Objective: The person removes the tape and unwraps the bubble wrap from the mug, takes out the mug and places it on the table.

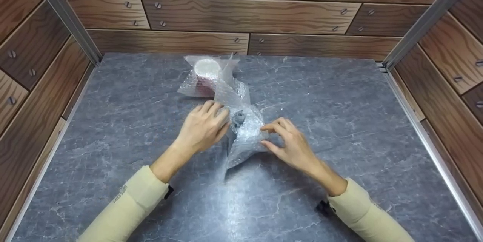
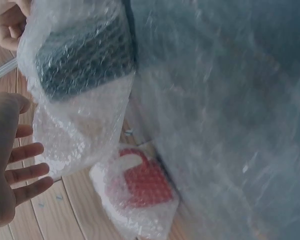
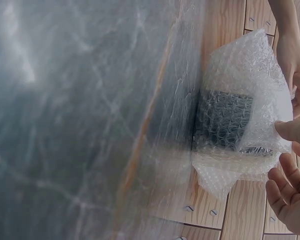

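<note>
A dark object in bubble wrap (image 1: 247,132) sits on the table between the two hands. Through the plastic its dark side (image 3: 225,120) shows in the right wrist view; its exact kind is hidden. My left hand (image 1: 203,127) is at its left side, fingers spread and relaxed in the left wrist view. From the right, my right hand (image 1: 290,144) meets the wrap's edge with thumb and index fingertips, a gap between them. Behind, a red mug (image 2: 147,182) with a handle is bubble-wrapped too, its pale round end (image 1: 207,68) facing up.
The grey marbled table (image 1: 358,121) extends around the wrapped things. Wood-patterned panels (image 1: 249,15) stand at the back and both sides, with metal posts (image 1: 422,19) at the rear corners. A loose wrap flap (image 1: 232,93) reaches toward the red mug.
</note>
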Action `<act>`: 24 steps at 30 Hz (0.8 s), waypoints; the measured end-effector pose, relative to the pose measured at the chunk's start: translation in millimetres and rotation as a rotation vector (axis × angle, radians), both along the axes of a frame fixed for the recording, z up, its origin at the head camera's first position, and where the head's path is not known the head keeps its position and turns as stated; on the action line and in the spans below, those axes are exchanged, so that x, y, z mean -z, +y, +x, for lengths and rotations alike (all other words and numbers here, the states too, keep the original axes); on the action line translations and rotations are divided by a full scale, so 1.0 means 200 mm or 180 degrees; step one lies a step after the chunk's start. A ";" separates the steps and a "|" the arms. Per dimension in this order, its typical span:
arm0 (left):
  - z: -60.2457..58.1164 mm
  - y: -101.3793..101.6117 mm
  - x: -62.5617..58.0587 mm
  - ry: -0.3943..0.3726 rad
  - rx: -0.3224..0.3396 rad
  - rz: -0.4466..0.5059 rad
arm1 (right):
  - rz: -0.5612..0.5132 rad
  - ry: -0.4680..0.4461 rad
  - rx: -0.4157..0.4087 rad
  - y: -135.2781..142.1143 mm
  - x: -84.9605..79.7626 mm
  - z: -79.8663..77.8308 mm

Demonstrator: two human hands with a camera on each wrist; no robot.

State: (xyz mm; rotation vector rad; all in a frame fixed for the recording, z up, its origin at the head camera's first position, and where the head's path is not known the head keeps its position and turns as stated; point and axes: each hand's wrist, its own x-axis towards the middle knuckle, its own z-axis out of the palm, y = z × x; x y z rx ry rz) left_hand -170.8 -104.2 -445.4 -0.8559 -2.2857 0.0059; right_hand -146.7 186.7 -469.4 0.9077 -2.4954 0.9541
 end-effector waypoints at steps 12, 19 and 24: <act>0.04 0.02 0.11 -0.0062 0.0282 0.0186 | 0.0013 -0.0055 0.0007 0.01 -0.01 0.00; 0.03 0.03 0.15 -0.0022 0.0361 0.0210 | 0.0018 -0.0052 0.0048 0.00 0.00 0.00; 0.03 0.04 0.15 -0.0105 0.0354 0.0149 | 0.0014 -0.0111 0.0055 0.00 0.00 0.00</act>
